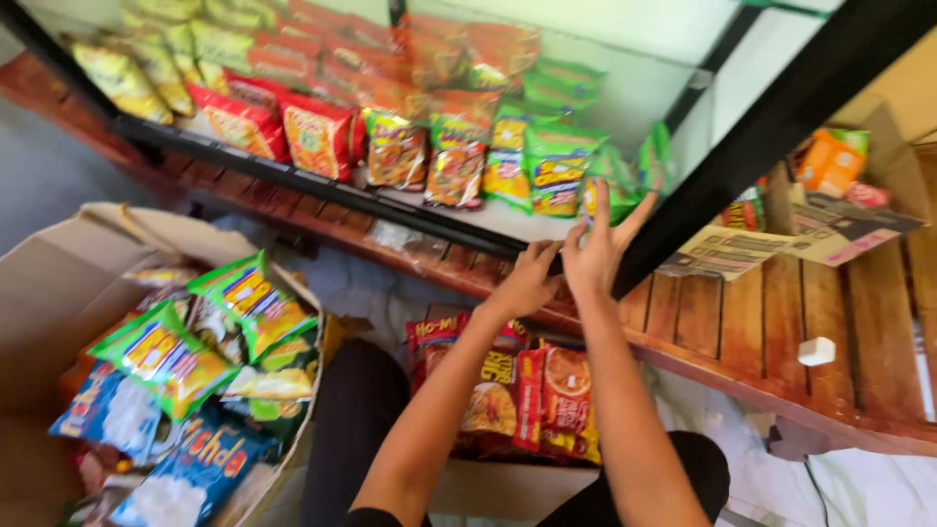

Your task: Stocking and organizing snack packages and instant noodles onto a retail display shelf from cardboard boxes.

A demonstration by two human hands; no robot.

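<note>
**Both hands at the shelf edge, green packets just past the fingertips**

I read this as the arranging step: my two hands are up at the front of the white shelf board with its black metal frame (pixel 322 185), where snack packets stand in a row. My right hand (pixel 597 249) is spread open, fingers fanned upward, and its fingertips touch or nearly touch the green-and-yellow crinkly snack packets (pixel 556 171) at the right end of the row; it holds nothing that I can see. My left hand (pixel 527 281) sits just beside it, lower, fingers curled over the black front rail; I see no packet in it, though the motion blur keeps me from being certain.

The green packets stand just above and beyond the right fingers, leaning against orange-and-red packets (pixel 395 151) to their left. I judge that the next move calls for a light push or a pinch on the nearest green packet, without toppling the ones beside it.

Well apart, lower left, an open brown cardboard box (pixel 59 293) holds more green and blue packets. Red-and-yellow noodle packets (pixel 532 395) lie below my forearms, by the slatted wooden bench (pixel 781 322).
</note>
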